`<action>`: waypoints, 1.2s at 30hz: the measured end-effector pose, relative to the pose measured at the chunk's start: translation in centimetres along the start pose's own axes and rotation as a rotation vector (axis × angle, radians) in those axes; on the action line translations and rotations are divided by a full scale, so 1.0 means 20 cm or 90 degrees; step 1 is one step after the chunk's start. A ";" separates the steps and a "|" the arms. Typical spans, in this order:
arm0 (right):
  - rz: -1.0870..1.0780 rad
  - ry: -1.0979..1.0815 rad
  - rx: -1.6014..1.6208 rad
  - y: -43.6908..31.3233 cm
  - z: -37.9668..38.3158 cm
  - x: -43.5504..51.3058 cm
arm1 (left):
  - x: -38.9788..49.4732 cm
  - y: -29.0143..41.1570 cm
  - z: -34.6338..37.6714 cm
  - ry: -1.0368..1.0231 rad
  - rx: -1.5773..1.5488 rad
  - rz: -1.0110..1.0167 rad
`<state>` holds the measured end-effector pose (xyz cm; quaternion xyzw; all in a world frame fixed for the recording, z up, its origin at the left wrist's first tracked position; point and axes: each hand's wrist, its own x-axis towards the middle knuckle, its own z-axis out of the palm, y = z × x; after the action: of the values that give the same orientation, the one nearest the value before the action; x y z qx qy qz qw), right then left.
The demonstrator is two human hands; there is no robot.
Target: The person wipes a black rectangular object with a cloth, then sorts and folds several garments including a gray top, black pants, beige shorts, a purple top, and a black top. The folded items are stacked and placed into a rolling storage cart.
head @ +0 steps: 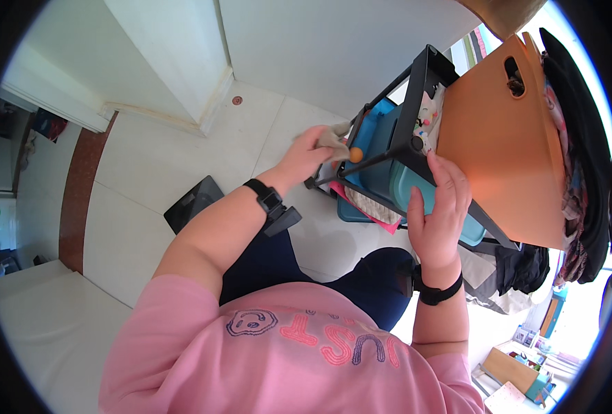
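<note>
My left hand (302, 158) pinches a crumpled beige-grey cloth (335, 139) beside the end of a black-framed shelf rack (405, 124). A small orange ball (356, 154) shows just right of the cloth, close to a blue container (372, 127) on the rack. My right hand (440, 220) has its fingertips against the rack's dark upper edge, thumb spread away from the fingers. Behind that hand a teal plastic box (408, 189) sits on a lower level. Part of the cloth is blurred, and my fingers cover some of it.
A large orange storage bin (497, 134) stands on top of the rack, dark clothes (577, 155) beyond it. Pink and quilted cloths (373, 204) stick out low down. A black flat square device (195, 202) lies on the tiled floor (135, 171). A white wall (306, 46) stands behind.
</note>
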<state>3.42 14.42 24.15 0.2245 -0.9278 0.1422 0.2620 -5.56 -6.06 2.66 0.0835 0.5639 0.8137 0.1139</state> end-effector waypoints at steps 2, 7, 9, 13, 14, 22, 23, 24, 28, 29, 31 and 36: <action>0.003 0.004 -0.003 0.00 0.01 0.00 | 0.05 -0.04 0.09 -0.056 0.253 0.046; 0.005 0.004 -0.001 0.00 0.01 -0.01 | 0.05 -0.16 0.10 -0.101 0.393 0.035; 0.006 0.004 -0.001 0.00 0.01 -0.01 | -0.01 -0.17 0.08 -0.080 0.372 0.010; 0.010 0.015 -0.011 0.00 0.02 -0.01 | -0.15 -0.16 0.12 0.010 0.362 0.001; 0.014 0.017 -0.013 0.00 0.03 -0.01 | -0.15 -0.15 0.13 -0.006 0.369 -0.046; 0.020 0.023 0.000 -0.01 0.03 -0.01 | -0.16 -0.30 0.22 0.128 0.177 -0.114; 0.019 0.022 0.000 -0.01 0.03 -0.01 | -0.14 -0.32 0.18 0.098 0.107 -0.139; 0.015 0.025 0.000 -0.01 0.03 -0.01 | -0.13 -0.33 0.15 0.076 0.077 -0.143; -0.001 0.040 -0.003 -0.01 0.03 0.00 | -0.07 -0.30 0.06 0.012 0.125 -0.177; -0.002 0.039 -0.005 -0.01 0.03 0.00 | -0.05 -0.27 0.04 -0.002 0.164 -0.155; -0.005 0.039 -0.010 -0.01 0.02 0.00 | -0.01 -0.18 -0.04 0.094 0.246 -0.152; 0.015 0.033 -0.001 -0.02 0.01 0.00 | 0.25 0.00 -0.07 0.013 0.339 0.023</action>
<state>3.55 13.90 24.01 0.2099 -0.9233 0.1504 0.2842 -10.72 -5.96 2.20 0.1122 0.7579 0.6391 0.0677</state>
